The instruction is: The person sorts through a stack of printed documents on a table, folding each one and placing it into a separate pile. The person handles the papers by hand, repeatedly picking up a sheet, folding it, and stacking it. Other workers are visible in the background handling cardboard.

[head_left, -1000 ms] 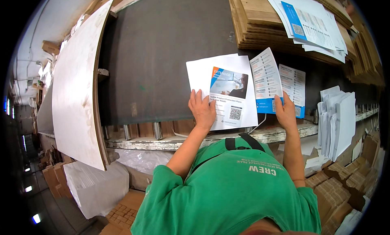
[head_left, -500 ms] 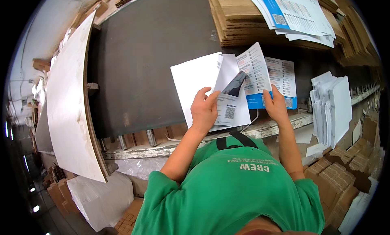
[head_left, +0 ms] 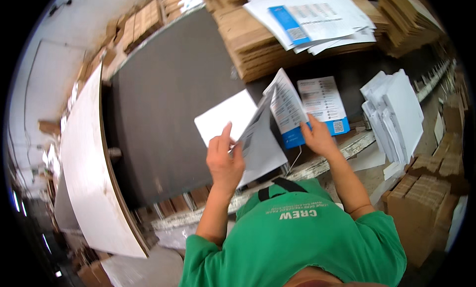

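My right hand (head_left: 317, 137) pinches the lower corner of a printed leaflet (head_left: 287, 107) with a blue bottom band, tilted up from the surface. From its left side a greyish paper sheet (head_left: 260, 150) curves down toward me. My left hand (head_left: 224, 160) has its thumb at that sheet's left edge and its forefinger stretched over a white sheet (head_left: 230, 116); the other fingers are curled, and their grip is partly hidden. Just right of the raised leaflet lies another blue-banded leaflet (head_left: 325, 101), flat near the edge.
A dark belt-like surface (head_left: 163, 103) stretches to the left, with a pale board (head_left: 94, 168) beyond. Wooden planks (head_left: 248, 49) are stacked at the back under loose printed sheets (head_left: 317, 19). White papers (head_left: 394, 118) stand at the right, above a cardboard box (head_left: 416, 217).
The papers between my hands have been lifted and bent, and the greyish sheet now curves downward. My left hand has shifted left and nearer. The view has turned slightly.
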Motion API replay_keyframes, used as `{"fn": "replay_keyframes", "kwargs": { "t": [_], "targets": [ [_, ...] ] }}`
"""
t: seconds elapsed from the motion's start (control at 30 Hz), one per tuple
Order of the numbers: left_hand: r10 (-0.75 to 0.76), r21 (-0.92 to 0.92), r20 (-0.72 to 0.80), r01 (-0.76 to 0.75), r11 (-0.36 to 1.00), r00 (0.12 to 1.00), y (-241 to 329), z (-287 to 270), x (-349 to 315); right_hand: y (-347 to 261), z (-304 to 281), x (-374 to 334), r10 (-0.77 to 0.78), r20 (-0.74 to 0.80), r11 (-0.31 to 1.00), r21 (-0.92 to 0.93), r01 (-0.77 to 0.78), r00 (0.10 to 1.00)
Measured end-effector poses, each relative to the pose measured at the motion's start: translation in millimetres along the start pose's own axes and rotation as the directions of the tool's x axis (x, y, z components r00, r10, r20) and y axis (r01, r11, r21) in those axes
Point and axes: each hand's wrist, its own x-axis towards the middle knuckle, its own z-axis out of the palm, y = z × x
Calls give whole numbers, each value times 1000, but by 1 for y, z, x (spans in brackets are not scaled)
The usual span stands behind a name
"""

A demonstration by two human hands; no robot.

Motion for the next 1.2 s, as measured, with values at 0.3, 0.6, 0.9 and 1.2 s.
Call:
{"fn": "replay_keyframes", "kwargs": {
  "t": [0.3, 0.6, 0.9, 1.2],
  "targets": [
    [294, -266, 61, -268, 926, 954, 59, -67, 109, 15, -6, 1, 57, 45, 995, -79, -53, 997],
    [71, -727, 379, 250, 639, 923, 99, 70, 298, 27, -3, -4, 57, 5, 995, -77, -57, 998],
    [407, 108, 491, -517, 849, 770, 117, 173, 423, 26, 2, -3, 147, 92, 988, 30, -150, 985],
    [109, -121, 503, -55, 991, 857, 66, 125, 211, 11, -1, -3, 123, 64, 992, 8, -123, 990]
  ]
}}
